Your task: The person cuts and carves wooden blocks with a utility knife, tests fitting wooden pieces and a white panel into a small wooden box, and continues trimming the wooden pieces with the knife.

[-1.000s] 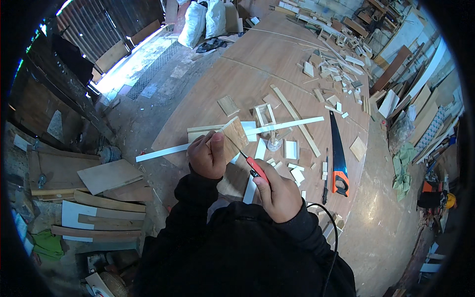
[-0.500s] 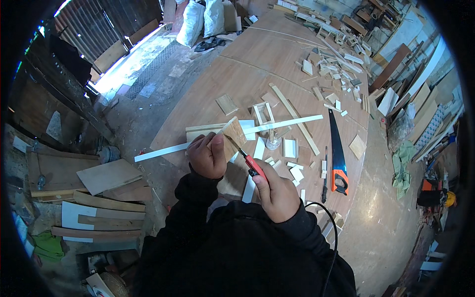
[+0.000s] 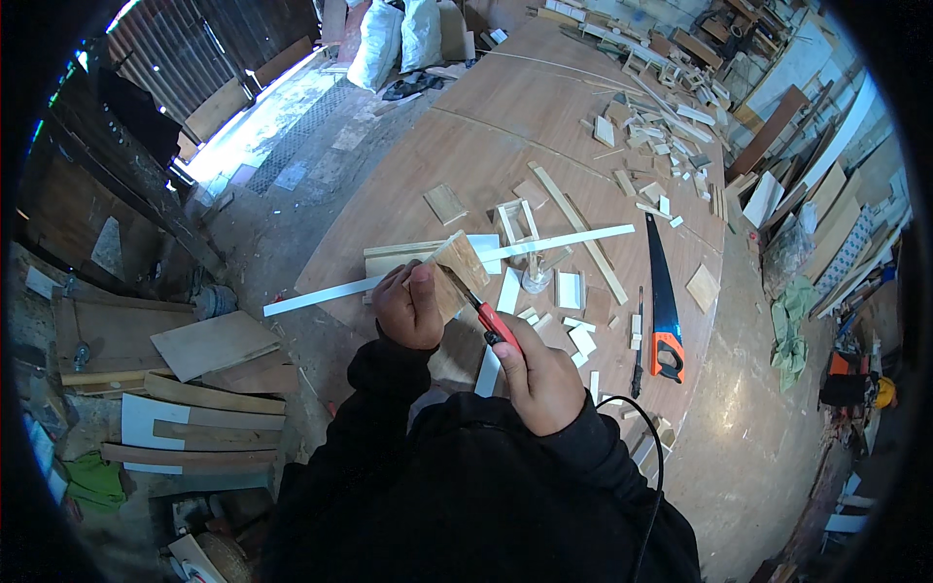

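My left hand (image 3: 410, 309) is closed round a small piece of wood (image 3: 462, 260), held tilted above the table. In my right hand (image 3: 541, 379) is a red utility knife (image 3: 494, 321) with a slim dark blade. Its blade lies against the near face of the wood, close to my left fingers; the exact contact is too small to make out. Beneath my hands a long white strip (image 3: 573, 238) crosses the table slantwise. Just beyond stands a small wooden frame (image 3: 516, 222), beside a clear glass jar (image 3: 535, 279).
A handsaw with an orange handle (image 3: 668, 356) lies on the table (image 3: 389, 199) to the right, near a slim dark file-like tool (image 3: 638, 355). Wood offcuts (image 3: 661, 131) are heaped at the far right. Boards (image 3: 214, 345) lie at the left, and white sacks (image 3: 376, 47) stand far back.
The wood in my left hand has turned slightly and now shows more of its near face. My right hand and the knife have shifted a little to the left.
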Demonstrator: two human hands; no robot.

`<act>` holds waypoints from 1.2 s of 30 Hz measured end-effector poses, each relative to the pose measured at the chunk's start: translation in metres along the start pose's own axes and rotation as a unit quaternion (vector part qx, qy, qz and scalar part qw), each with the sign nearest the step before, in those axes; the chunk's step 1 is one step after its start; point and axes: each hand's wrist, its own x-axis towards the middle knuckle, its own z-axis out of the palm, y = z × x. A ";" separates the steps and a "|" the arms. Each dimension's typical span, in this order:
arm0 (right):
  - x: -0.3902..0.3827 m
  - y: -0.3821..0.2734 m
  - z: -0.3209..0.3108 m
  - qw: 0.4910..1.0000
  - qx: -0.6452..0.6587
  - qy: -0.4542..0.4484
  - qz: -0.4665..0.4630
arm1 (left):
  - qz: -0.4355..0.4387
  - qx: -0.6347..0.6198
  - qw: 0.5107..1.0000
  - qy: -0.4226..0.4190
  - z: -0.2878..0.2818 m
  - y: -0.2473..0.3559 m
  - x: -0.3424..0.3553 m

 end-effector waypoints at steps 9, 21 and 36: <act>-0.003 0.004 0.001 0.999 -0.028 0.021 -0.008 | -0.055 -0.048 0.997 -0.017 0.000 0.001 -0.003; 0.007 0.009 0.010 0.996 -0.074 0.015 -0.036 | 0.068 0.127 0.989 -0.014 -0.013 0.004 0.015; 0.013 0.041 -0.012 0.967 0.227 0.112 -0.040 | 0.271 0.157 0.938 -0.149 -0.062 0.029 0.043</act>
